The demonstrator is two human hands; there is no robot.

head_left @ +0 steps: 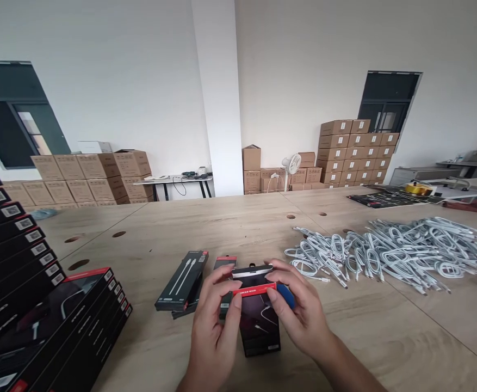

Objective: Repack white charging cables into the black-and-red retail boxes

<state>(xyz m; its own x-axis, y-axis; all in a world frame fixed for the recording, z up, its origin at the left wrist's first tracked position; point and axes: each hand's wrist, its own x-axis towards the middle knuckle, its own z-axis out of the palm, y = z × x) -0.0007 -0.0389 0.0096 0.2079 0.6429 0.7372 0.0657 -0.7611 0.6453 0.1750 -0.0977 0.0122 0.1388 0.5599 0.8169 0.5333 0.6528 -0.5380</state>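
Observation:
A black cable box (259, 326) with a red top edge stands on the wooden table in front of me, its top flap raised. My left hand (217, 316) grips its left side, thumb on the near red edge and fingers at the flap. On the other side, my right hand (301, 310) pinches the box the same way, thumb at the red edge. A blue round thing (286, 295) shows partly behind the right fingers; I cannot make out what it is. Just left lies a flat black box (182, 280) picturing two white cables, on top of another one.
Several black boxes (13, 239) are stacked high at the left. Bundled white cables (385, 253) spread across the table (369, 337) at the right. Black printed sheets (385, 197) and a yellow tape roll (419, 189) lie farther back. Cartons (356, 155) and a fan (292, 163) stand by the wall.

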